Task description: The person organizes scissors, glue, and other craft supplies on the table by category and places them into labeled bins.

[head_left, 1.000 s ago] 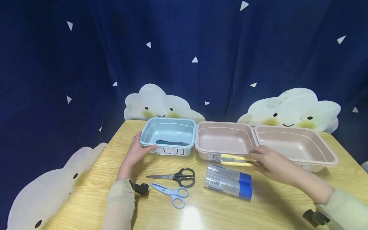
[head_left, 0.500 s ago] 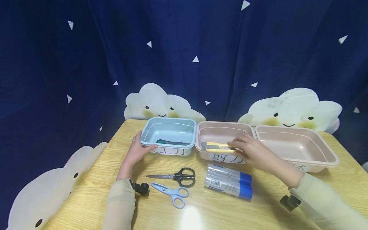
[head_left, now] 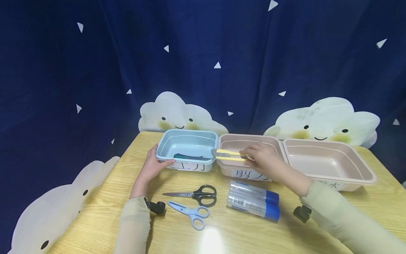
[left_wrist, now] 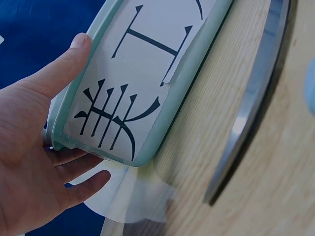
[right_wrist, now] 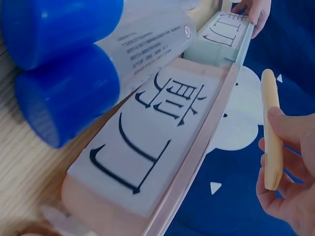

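My right hand (head_left: 264,160) pinches a yellow utility knife (head_left: 229,155) level above the front rim of the middle pink bin (head_left: 253,167). In the right wrist view the knife (right_wrist: 271,132) lies between thumb and fingers. At the left, my left hand (head_left: 153,169) holds the front left corner of the light blue bin (head_left: 190,132). Its thumb (left_wrist: 74,56) is on the rim and the other fingers go round the end wall. Inside the blue bin lies a dark green utility knife (head_left: 191,157).
Black-handled scissors (head_left: 203,195) and light blue scissors (head_left: 190,213) lie in front of the bins. Beside them are two clear tubes with blue caps (head_left: 272,211). A second pink bin (head_left: 369,176) stands at the right. A dark blue curtain (head_left: 203,42) hangs behind the table.
My right hand has carried the yellow utility knife left and up, from in front of the middle bin to above its rim, its tip near the blue bin. My left hand stays put.
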Demonstrator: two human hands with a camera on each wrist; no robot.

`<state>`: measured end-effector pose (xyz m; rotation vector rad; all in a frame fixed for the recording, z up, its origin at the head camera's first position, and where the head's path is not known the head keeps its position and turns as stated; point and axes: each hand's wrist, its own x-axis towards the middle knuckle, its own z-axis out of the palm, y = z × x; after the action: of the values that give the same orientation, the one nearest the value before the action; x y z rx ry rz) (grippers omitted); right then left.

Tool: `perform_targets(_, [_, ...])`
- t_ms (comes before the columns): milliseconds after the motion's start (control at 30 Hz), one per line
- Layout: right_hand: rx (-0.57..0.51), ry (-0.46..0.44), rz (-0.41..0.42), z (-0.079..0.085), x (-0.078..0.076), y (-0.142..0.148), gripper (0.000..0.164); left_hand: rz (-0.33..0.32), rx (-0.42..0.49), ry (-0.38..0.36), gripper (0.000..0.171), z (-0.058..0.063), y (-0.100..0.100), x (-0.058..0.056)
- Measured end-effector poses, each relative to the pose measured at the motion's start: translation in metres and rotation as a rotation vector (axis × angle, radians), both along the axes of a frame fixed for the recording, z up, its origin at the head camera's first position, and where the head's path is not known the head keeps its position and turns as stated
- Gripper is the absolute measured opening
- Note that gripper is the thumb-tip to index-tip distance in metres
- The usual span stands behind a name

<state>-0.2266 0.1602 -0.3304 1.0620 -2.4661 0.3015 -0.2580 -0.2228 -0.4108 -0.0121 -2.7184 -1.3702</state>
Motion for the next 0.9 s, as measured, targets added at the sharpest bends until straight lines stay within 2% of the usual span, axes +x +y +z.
perform_targets(233, [0.015, -0.069, -0.036, -0.002, -0.010, -0.021, 0.025, 0.000, -0.002, 0.001, 0.103, 0.002, -0.001, 0.001])
perform_targets(500, [0.013, -0.048, -0.043, -0.012, -0.026, -0.043, 0.029, 0.001, -0.006, -0.001, 0.102, -0.001, 0.000, 0.001])
perform_targets(733, [0.008, -0.034, -0.070, -0.015, -0.038, -0.063, 0.021, 0.004, 0.007, 0.003, 0.102, 0.000, 0.000, 0.000])
perform_targets(900, [0.008, -0.038, -0.077, -0.015, -0.045, -0.075, 0.022, 0.004, -0.005, 0.009, 0.101, 0.001, 0.000, 0.000])
